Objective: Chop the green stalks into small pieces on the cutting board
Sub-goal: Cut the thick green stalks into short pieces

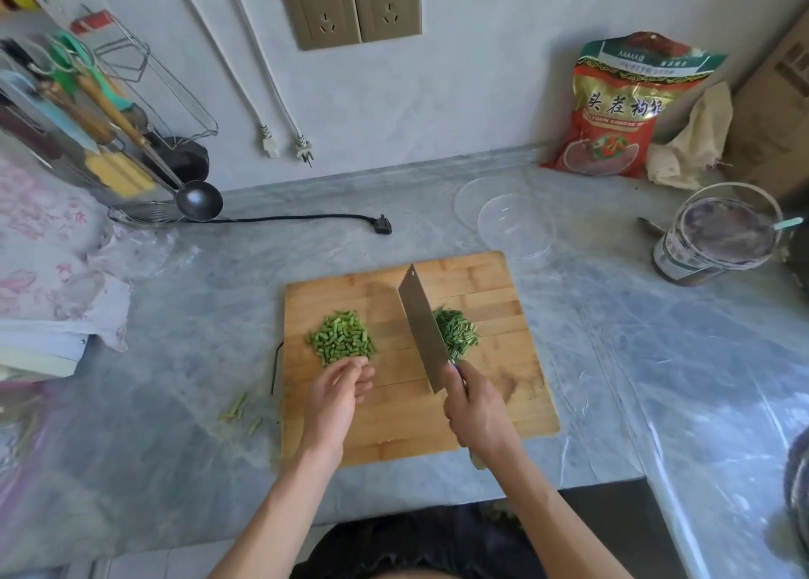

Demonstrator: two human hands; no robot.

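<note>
Green stalks (341, 336) lay already cut in a heap on the cutting board (477, 280), a finer pile (459, 331) beside the cleaver (422, 326). The right hand (475, 407) gripped its handle; the left hand (339, 388), fingers loosely curled and seemingly holding nothing, touched the heap, probably gathering it.

red bag (613, 110) printed "CHINESE", Chinese characters above

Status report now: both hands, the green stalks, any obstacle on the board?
Right hand grips cleaver; left hand at chopped pile. Second chopped pile beside blade. Cutting board: no obstacle.
</note>
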